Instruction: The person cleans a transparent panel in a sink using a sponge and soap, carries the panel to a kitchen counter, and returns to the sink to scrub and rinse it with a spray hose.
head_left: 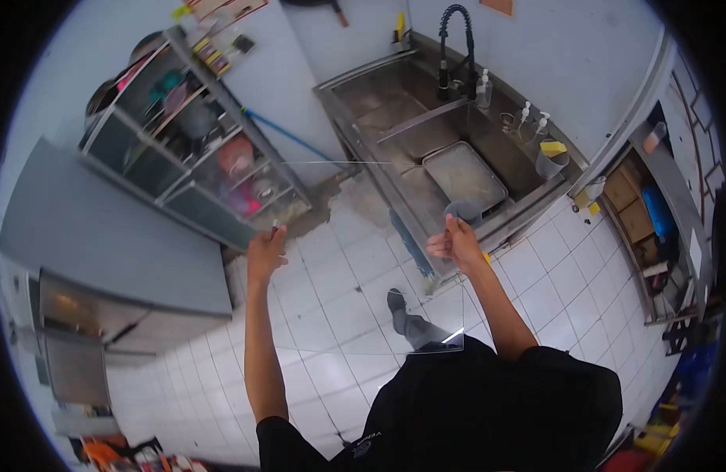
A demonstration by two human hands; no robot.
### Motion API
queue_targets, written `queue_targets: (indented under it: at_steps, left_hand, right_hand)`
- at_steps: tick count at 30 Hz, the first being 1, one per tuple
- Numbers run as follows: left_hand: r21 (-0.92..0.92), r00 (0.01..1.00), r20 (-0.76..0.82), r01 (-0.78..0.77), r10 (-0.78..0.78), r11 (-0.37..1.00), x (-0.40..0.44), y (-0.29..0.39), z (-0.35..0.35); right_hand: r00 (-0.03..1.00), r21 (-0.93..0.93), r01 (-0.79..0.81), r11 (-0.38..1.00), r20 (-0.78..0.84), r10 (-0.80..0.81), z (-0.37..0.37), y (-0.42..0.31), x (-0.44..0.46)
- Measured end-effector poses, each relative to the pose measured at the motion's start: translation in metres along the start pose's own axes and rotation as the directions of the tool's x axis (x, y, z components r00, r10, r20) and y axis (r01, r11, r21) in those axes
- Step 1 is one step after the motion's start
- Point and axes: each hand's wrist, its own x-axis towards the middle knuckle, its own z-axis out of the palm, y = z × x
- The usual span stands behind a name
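Observation:
A clear, see-through pane (359,259) hangs upright or tilted before me, with the floor and my shoe showing through it. Its top edge, bottom edge and lower right corner show as thin bright lines. At the pane's left side my left hand (267,256) is closed on the edge, and a small dark and silvery bit shows at the fingertips, too small to name. My right hand (456,245) pinches the right side between thumb and forefinger, its other fingers loosely curled. Just behind those fingertips is a round greyish thing (462,210) whose kind I cannot make out.
A steel double sink (355,145) with a black spring tap (457,47) stands ahead, a tray (467,177) in its right basin. On the left are a dish cabinet (174,185) and a large grey appliance (103,236). Shelving (630,204) stands at right above white floor tiles (221,377).

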Motion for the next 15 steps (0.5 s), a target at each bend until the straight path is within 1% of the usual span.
queue_targets:
  at_steps: [2, 3, 4, 5, 6, 7, 8, 10, 11, 14, 15]
  left_hand:
    - [0.039, 0.995, 0.075, -0.061, 0.058, 0.997, 0.071, 0.011, 0.031]
    - [0.064, 0.99, 0.113, -0.093, 0.085, 0.994, 0.108, 0.021, 0.046]
    - [0.079, 0.967, 0.145, -0.22, 0.207, 0.972, 0.158, 0.044, 0.066]
    - [0.109, 0.933, 0.205, -0.323, 0.296, 0.94, 0.193, 0.056, 0.084]
    - [0.158, 0.899, 0.287, -0.383, 0.329, 0.91, 0.206, 0.04, 0.085]
    - [0.189, 0.929, 0.306, -0.272, 0.206, 0.944, 0.245, 0.045, 0.102]
    - [0.134, 0.922, 0.34, -0.244, 0.187, 0.96, 0.276, 0.051, 0.122]
    - [0.037, 0.902, 0.406, -0.176, 0.146, 0.984, 0.32, 0.068, 0.152]
    - [0.12, 0.901, 0.411, -0.206, 0.141, 0.971, 0.342, 0.08, 0.17]
    - [0.139, 0.836, 0.513, -0.302, 0.193, 0.943, 0.415, 0.092, 0.237]
    - [0.127, 0.78, 0.572, -0.388, 0.252, 0.913, 0.448, 0.096, 0.263]
  right_hand:
    - [0.999, 0.066, 0.039, 0.997, -0.039, -0.037, -0.011, 0.015, 0.04]
    - [0.995, 0.088, 0.028, 0.996, -0.094, -0.019, -0.013, 0.022, 0.057]
    - [0.989, 0.103, 0.07, 0.992, -0.134, -0.056, -0.013, 0.011, 0.093]
    - [0.979, 0.131, 0.081, 0.988, -0.195, -0.054, -0.015, 0.017, 0.111]
    - [0.974, 0.173, 0.06, 0.983, -0.226, -0.02, -0.008, 0.043, 0.103]
    - [0.968, 0.191, 0.088, 0.978, -0.249, -0.039, -0.011, 0.035, 0.129]
    - [0.96, 0.195, 0.139, 0.971, -0.269, -0.083, -0.015, 0.02, 0.154]
    - [0.93, 0.211, 0.134, 0.968, -0.364, -0.049, -0.012, 0.016, 0.178]
    - [0.912, 0.222, 0.132, 0.966, -0.409, -0.031, -0.014, 0.014, 0.195]
    - [0.876, 0.257, 0.221, 0.941, -0.476, -0.076, -0.023, 0.015, 0.239]
    - [0.85, 0.236, 0.271, 0.933, -0.513, -0.117, -0.027, 0.016, 0.258]
